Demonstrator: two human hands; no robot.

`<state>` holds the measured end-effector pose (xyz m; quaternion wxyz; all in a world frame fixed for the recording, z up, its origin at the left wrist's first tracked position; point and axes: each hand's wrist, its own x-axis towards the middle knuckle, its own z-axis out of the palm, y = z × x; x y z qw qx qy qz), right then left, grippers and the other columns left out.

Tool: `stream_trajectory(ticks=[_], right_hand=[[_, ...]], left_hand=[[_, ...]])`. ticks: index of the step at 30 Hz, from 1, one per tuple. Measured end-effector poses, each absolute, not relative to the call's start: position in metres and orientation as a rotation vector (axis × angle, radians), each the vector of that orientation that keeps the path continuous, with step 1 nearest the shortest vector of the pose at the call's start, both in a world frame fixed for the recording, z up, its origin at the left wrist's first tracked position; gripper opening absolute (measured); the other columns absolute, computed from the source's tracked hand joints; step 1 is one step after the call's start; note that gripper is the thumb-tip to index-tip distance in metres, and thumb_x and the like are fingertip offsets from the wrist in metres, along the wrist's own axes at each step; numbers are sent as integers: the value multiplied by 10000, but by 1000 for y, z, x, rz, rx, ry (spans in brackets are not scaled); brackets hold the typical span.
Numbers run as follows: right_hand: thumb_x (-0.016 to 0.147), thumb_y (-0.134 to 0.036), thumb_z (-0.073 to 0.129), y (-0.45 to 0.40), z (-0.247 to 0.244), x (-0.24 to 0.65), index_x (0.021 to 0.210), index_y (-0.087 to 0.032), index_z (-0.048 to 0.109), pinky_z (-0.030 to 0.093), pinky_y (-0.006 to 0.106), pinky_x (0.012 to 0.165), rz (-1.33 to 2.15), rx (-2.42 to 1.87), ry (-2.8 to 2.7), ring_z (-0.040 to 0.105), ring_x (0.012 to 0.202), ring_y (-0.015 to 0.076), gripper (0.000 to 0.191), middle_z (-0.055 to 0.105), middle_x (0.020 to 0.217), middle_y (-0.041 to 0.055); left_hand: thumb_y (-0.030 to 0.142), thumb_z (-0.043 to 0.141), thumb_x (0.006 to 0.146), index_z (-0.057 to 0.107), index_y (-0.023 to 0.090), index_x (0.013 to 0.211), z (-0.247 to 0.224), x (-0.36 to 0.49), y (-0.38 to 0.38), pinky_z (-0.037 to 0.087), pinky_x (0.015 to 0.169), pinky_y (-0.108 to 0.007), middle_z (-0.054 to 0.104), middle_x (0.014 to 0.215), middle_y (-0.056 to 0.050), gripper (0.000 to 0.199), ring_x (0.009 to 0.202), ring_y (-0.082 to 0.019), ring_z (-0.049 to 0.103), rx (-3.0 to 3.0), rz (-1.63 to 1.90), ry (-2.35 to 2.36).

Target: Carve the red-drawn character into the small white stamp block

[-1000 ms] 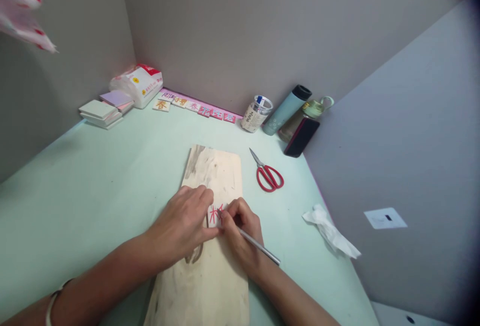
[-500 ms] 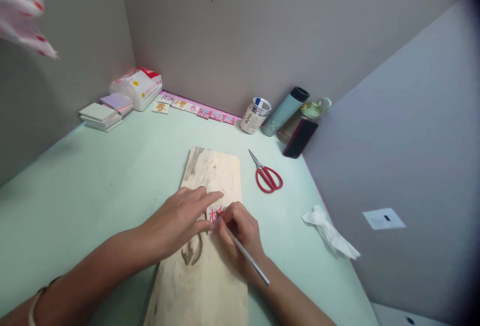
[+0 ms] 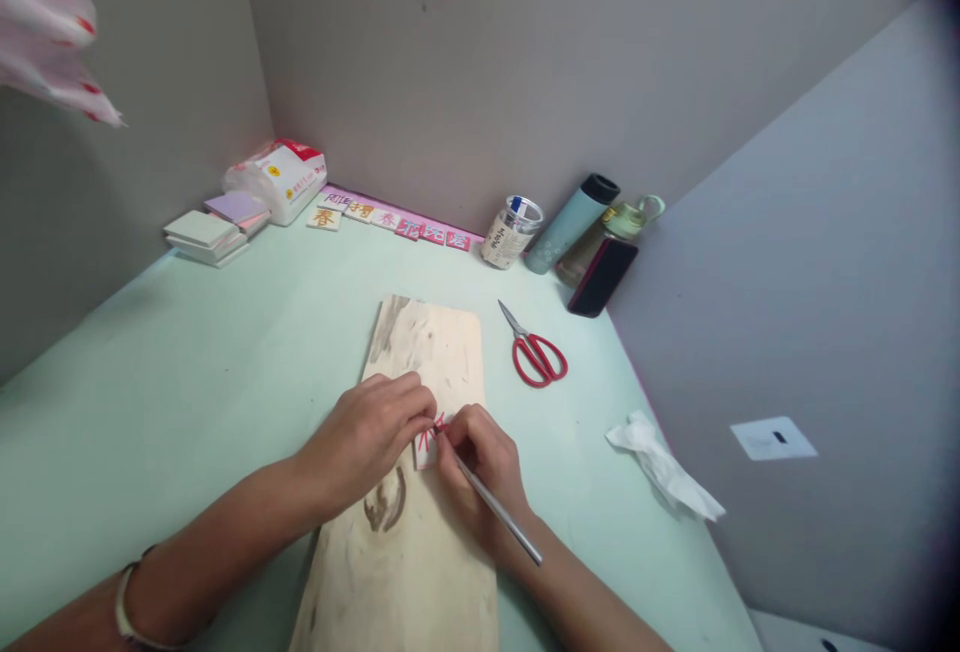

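On a wooden board [image 3: 420,572] lies a small pale block [image 3: 424,454] with a red character drawn on it. My right hand [image 3: 484,462] grips a slim silver craft knife [image 3: 502,515], its tip down at the block's surface. My left hand [image 3: 379,427] is closed in a pinch right at the knife's tip, over the block's upper left part. Whatever lies between those left fingertips is too small to make out. Both hands partly cover the block.
Red-handled scissors [image 3: 538,357] lie right of the board, with a crumpled tissue [image 3: 667,472] farther right. Behind stand a can [image 3: 511,232], a blue-green flask [image 3: 571,224], a green-lidded bottle [image 3: 626,220] and a phone [image 3: 602,277]. Several lettered tiles [image 3: 386,220], stacked blocks [image 3: 206,234] and a tissue pack [image 3: 279,180] sit back left.
My left hand's fingers, stretched out over the board before, have drawn together into a pinch at the knife's tip. My right hand and the knife stay almost in place.
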<state>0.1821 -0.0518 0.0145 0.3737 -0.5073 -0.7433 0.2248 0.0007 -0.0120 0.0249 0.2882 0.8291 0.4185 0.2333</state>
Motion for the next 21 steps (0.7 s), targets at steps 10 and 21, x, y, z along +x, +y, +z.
stream_trajectory(ticks=[10,21], right_hand=[[874,-208,564,-52,18,182,697,-226,412,320,255,561,950,-1390,-1604,390,603,121,234,453,661,-41],[823,-364,684,-39,28,196,686,-213,446,322,246,563,1278,-1270,-1287,402,597,119,314,496,642,-42]], left_hand=[[226,417,971,544,223,1081,33,-11,-3,440,792,-321,571,912,5,168,837,-176,566,1973,839,1199],[153,667,835,514,226,1286,29,-9,-18,416,1035,-426,605,1257,-74,482,1206,-265,513,2198,576,1026]])
